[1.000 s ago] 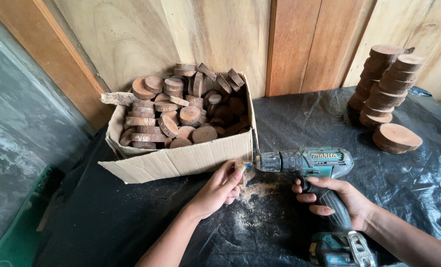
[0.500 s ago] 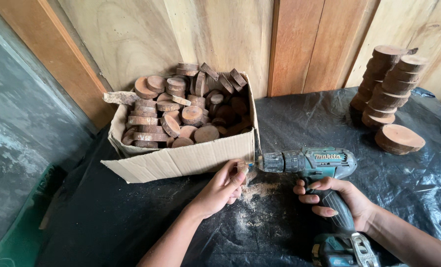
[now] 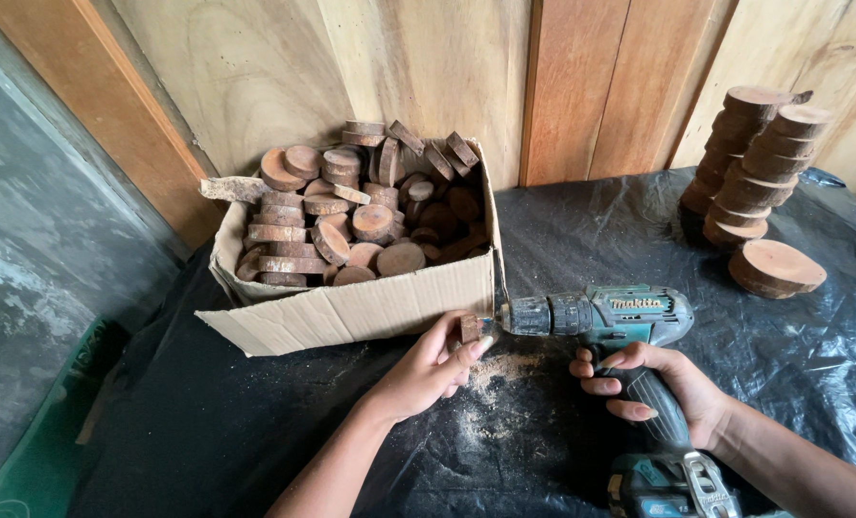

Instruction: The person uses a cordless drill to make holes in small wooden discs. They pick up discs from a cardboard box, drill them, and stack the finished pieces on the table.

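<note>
My left hand [image 3: 430, 368] grips a small round wooden slice [image 3: 470, 328] on edge, just in front of the cardboard box. My right hand [image 3: 660, 386] is wrapped around the handle of a teal cordless drill [image 3: 604, 315] lying horizontally, its chuck and bit pressed against the slice. Pale sawdust [image 3: 493, 376] is scattered on the black plastic sheet [image 3: 581, 230] below the slice.
An open cardboard box [image 3: 351, 309] heaped with small brown wood slices [image 3: 370, 221] stands at the back left. Two stacks of larger wood discs [image 3: 759, 163] and a single disc [image 3: 776, 268] sit at the back right. Wooden plank wall behind; a grey wall on the left.
Both hands and the drill have stayed in nearly the same place, the bit held against the slice. The view has shifted slightly.
</note>
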